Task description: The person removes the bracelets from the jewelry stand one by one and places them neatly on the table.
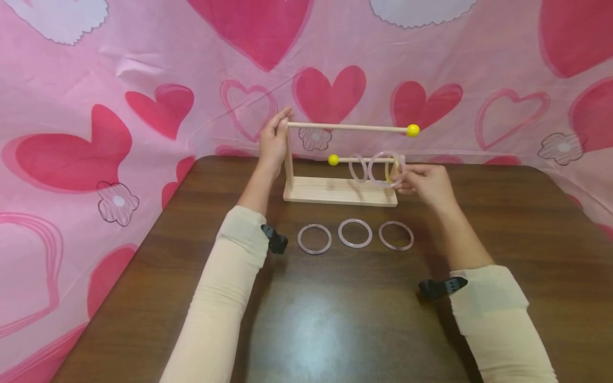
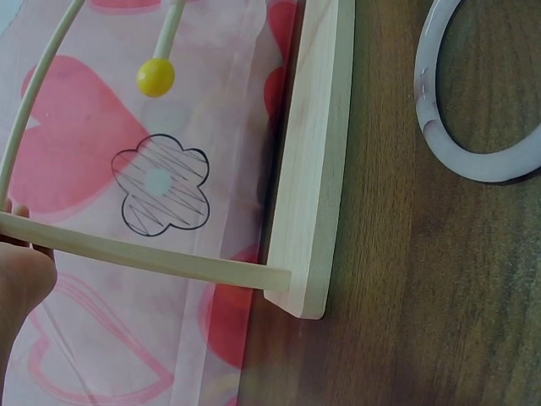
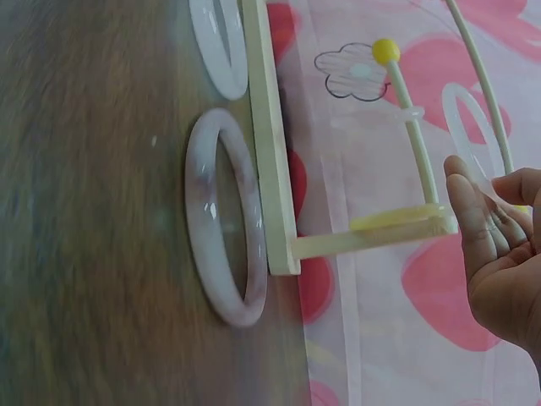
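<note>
Here's the dark wooden table [image 1: 335,282], light glaring off its near half, and heart-print pink cloth [image 1: 158,48] walling the far side. The stand [image 1: 340,191] sits near the back edge, three rings [image 1: 355,245] flat in a row before it. Left hand [image 1: 274,146] pinches the stand's left post at the top, thumb opposite fingers. Right hand [image 1: 428,185] pinches a pale ring [image 1: 383,154] up by the lower rod [image 3: 418,152], where a yellow ring [image 3: 393,218] hangs against the post!

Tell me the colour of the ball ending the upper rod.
The ball is bright yellow, clearest in the head view.
</note>
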The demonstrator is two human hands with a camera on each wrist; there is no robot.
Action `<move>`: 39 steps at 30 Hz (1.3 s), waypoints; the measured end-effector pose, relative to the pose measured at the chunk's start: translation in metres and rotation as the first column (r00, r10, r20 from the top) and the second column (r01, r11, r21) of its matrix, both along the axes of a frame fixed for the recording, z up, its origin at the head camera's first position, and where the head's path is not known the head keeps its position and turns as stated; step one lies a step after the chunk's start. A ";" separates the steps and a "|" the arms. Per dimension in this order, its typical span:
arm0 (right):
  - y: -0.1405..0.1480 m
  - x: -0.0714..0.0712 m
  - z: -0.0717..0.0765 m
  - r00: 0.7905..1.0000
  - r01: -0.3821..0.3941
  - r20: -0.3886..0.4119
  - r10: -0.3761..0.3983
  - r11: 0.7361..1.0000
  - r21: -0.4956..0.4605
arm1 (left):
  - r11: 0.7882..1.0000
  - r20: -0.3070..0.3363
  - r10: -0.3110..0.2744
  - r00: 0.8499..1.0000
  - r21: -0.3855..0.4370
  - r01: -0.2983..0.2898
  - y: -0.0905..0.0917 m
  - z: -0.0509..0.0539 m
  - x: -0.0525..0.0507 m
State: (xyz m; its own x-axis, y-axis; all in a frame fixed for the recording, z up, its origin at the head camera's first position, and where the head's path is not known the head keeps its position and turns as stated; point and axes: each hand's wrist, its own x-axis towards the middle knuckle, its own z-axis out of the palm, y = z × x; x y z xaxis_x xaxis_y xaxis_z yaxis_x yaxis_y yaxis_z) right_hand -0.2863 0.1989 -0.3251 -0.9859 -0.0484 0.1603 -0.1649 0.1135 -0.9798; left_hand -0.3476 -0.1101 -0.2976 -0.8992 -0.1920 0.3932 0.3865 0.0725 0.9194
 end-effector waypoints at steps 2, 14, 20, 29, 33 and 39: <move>0.004 0.001 -0.001 1.000 0.006 0.005 -0.006 0.999 0.039 | 1.000 0.014 -0.010 1.000 0.014 0.010 0.000 0.001 0.000; 0.025 0.006 -0.002 0.998 -0.036 0.050 0.035 0.999 0.034 | 1.000 0.048 -0.023 0.999 0.015 0.022 0.004 0.019 0.024; 0.040 0.006 -0.004 0.993 -0.111 0.044 0.111 0.994 -0.001 | 0.999 0.052 -0.022 0.998 0.029 0.021 0.006 0.020 0.026; 0.063 0.004 -0.008 0.970 -0.204 0.162 0.179 0.967 0.151 | 0.999 0.040 -0.027 0.999 0.037 0.025 0.005 0.018 0.025; 0.070 0.004 -0.009 0.953 -0.258 0.222 0.208 0.939 0.227 | 0.999 0.038 -0.025 0.999 0.034 0.023 0.006 0.019 0.026; 0.081 0.005 -0.014 0.921 -0.326 0.301 0.246 0.911 0.254 | 0.999 0.038 -0.025 0.999 0.030 0.024 0.006 0.020 0.027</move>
